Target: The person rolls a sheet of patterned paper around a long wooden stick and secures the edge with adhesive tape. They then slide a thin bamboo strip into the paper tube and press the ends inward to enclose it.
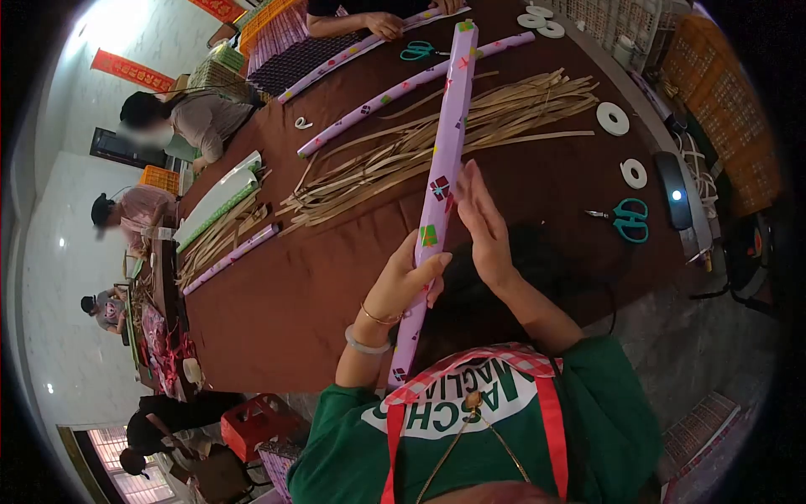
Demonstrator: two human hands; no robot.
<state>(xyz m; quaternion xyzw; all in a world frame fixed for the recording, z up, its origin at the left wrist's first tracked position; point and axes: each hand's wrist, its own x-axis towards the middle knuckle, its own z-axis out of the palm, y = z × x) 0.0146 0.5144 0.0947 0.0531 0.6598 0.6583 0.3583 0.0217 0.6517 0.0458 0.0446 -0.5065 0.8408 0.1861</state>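
Observation:
A long lilac roll of gift-patterned wrapping paper (pixel 453 109) slants up from my chest across the table. My left hand (pixel 409 273) is wrapped round its lower part, thumb across the front. Beside the roll, on its right, my right hand (pixel 485 231) is held with fingers stretched out and close to the paper. Under the roll's upper half, a bundle of flat tan strips (pixel 369 168) lies on the brown cloth. Another lilac roll (pixel 395 94) lies behind the bundle.
Teal-handled scissors (pixel 630 223) lie at the right, near white tape rolls (pixel 613 119) and a dark device with a light (pixel 674 191). More scissors (pixel 420 52) lie at the back. A co-worker's hand (pixel 384 27) rests by another roll; other people stand along the left.

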